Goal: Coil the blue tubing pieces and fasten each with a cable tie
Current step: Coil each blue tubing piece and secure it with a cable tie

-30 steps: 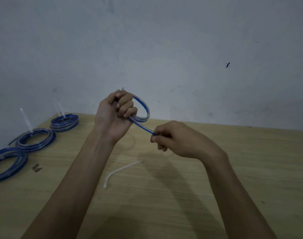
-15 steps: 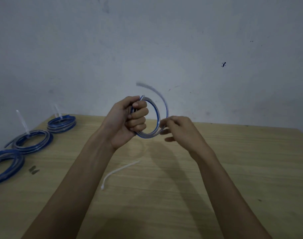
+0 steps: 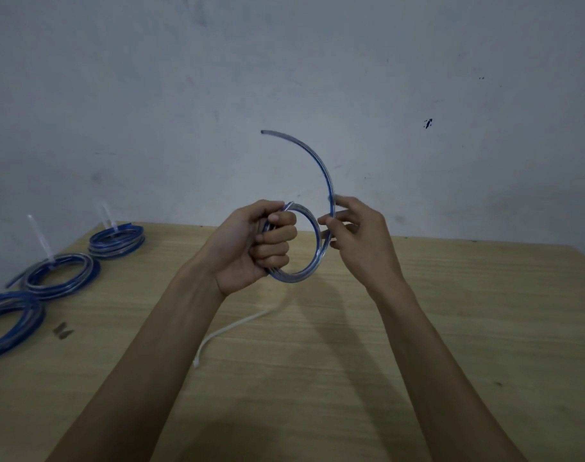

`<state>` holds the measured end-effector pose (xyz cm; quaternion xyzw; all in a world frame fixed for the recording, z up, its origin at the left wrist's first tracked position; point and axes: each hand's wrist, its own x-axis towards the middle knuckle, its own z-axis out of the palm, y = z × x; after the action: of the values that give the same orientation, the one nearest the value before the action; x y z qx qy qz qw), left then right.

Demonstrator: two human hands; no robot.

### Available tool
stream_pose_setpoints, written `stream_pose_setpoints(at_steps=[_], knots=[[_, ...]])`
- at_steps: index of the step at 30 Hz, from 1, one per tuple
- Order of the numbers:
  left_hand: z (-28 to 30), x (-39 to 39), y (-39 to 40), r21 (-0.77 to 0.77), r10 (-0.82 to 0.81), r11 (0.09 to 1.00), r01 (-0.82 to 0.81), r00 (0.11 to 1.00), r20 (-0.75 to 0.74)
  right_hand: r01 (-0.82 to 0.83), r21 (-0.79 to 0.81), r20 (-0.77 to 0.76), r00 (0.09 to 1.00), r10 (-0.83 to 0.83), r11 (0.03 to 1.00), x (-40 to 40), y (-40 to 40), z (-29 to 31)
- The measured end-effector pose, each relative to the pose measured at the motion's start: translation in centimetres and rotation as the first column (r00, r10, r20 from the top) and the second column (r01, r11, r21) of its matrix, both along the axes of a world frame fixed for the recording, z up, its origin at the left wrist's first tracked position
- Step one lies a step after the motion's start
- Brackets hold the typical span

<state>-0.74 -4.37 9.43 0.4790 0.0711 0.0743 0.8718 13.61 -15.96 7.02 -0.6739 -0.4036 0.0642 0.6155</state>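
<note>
A blue and clear tubing piece [image 3: 312, 258] is partly wound into a small coil held above the table. My left hand [image 3: 258, 245] grips the coil's left side in a fist. Its free end [image 3: 317, 158] arcs up and to the left in front of the wall. My right hand [image 3: 354, 235] touches the tubing where the free end leaves the coil, pinching it between thumb and fingers. A loose white cable tie [image 3: 231, 328] lies on the table below my hands.
Three coiled tubing bundles with white ties lie at the table's left edge: one at the back [image 3: 116, 240], one in the middle [image 3: 61, 275], one nearest [image 3: 8, 318]. A small dark scrap [image 3: 62, 330] lies beside them. The wooden table [image 3: 451, 328] meets a grey wall.
The coil has grown as my right hand moved up from pulling the strand low to guiding it at the coil's right side. The free end has swung up above the hands.
</note>
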Motion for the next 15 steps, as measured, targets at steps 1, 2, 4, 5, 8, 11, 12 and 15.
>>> stream_pose_setpoints(at_steps=[1,2,4,5,8,11,12,15], knots=[[-0.2,0.0,0.1,-0.014,-0.014,1.000,0.015,1.000,0.005,-0.010,0.004,0.006,1.000,0.010,1.000,0.0,0.0,0.1],[-0.3,0.0,0.3,-0.036,-0.035,0.999,0.035,0.999,0.011,-0.021,0.012,0.017,1.000,0.020,1.000,-0.1,0.0,0.2],[-0.8,0.1,0.7,-0.087,-0.078,0.993,0.079,0.997,0.020,-0.036,0.023,0.049,0.998,0.035,0.999,-0.1,0.0,0.2],[-1.1,0.1,1.0,-0.106,-0.095,0.990,0.097,0.995,0.022,-0.044,0.022,0.061,0.997,0.042,0.999,-0.1,0.0,0.2],[-1.7,0.2,1.4,-0.146,-0.156,0.976,0.160,0.987,0.041,-0.083,0.013,0.089,0.993,0.082,0.996,0.1,-0.1,0.2],[-1.8,0.0,1.5,-0.158,-0.193,0.967,0.200,0.980,0.056,-0.123,-0.028,0.143,0.982,0.126,0.992,0.2,-0.2,-0.1],[-1.7,-0.2,1.5,-0.156,-0.201,0.966,0.207,0.978,0.053,-0.133,-0.042,0.152,0.979,0.138,0.990,0.2,-0.2,-0.1],[-1.4,-0.4,1.5,-0.129,-0.207,0.969,0.211,0.977,0.045,-0.169,-0.063,0.147,0.973,0.177,0.984,0.2,-0.1,-0.2]])
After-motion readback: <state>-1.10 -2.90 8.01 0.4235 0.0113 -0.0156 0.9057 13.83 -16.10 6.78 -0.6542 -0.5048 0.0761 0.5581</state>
